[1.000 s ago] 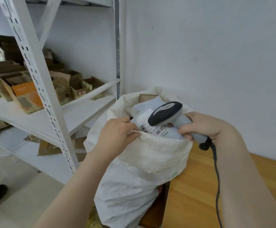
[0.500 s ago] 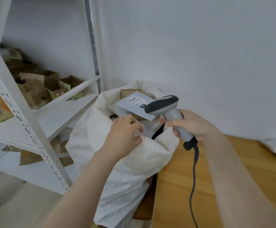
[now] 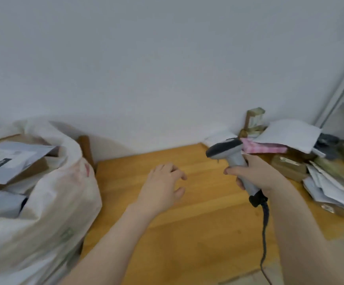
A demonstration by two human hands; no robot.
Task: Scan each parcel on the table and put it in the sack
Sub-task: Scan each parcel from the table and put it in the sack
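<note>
The white woven sack (image 3: 50, 202) stands at the left, off the table's end, with grey mailers (image 3: 11, 161) and a brown box showing at its mouth. My left hand (image 3: 163, 182) hovers over the wooden table (image 3: 187, 233), fingers spread, holding nothing. My right hand (image 3: 257, 173) grips a grey barcode scanner (image 3: 228, 153) whose black cable hangs down. A heap of parcels (image 3: 321, 171) lies at the table's far right: white mailers, a pink checked packet (image 3: 263, 148) and a brown box (image 3: 288, 165).
A plain white wall runs behind the table. A white metal shelf frame (image 3: 339, 93) stands at the far right. A small taped box (image 3: 253, 120) leans against the wall behind the heap.
My left hand has let go of the sack's rim and swung right over the table. The view has turned right, from the sack and shelving to the parcel heap. The scanner stays in my right hand.
</note>
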